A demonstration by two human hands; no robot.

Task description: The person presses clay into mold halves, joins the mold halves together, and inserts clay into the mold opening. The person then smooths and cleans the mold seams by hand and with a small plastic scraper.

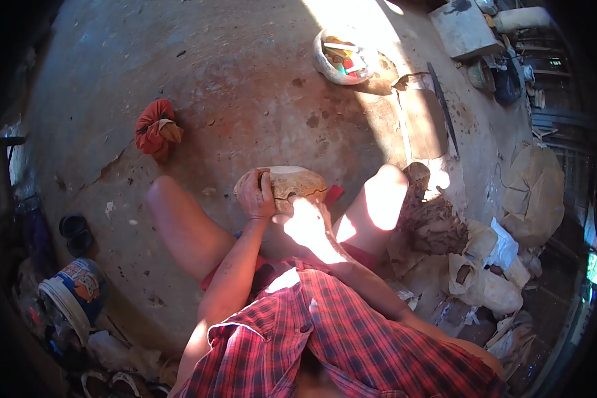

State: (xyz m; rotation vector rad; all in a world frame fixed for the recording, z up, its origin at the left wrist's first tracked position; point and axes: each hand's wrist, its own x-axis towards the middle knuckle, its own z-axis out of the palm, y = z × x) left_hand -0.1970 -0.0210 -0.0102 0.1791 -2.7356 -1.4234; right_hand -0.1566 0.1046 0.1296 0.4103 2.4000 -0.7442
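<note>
A rounded, tan-brown object (pixel 297 182) with a dark crack along its side and a paler top lies between my knees. My left hand (pixel 256 194) holds its left end, with the fingers pressed on the side and top. On the near right side of the same object is my right hand (pixel 306 219), brightly lit by the sun. Its fingers are washed out by glare, so whether they grip anything else cannot be made out. A small red piece (pixel 333 194) shows just right of the object.
A red cloth bundle (pixel 158 129) lies ahead on the left. Beyond my right knee stands a round bowl (pixel 342 57) with colourful items. Crumpled bags (pixel 487 282) and brown material (pixel 434 225) lie on the right; a bucket (pixel 73 292) is at the lower left.
</note>
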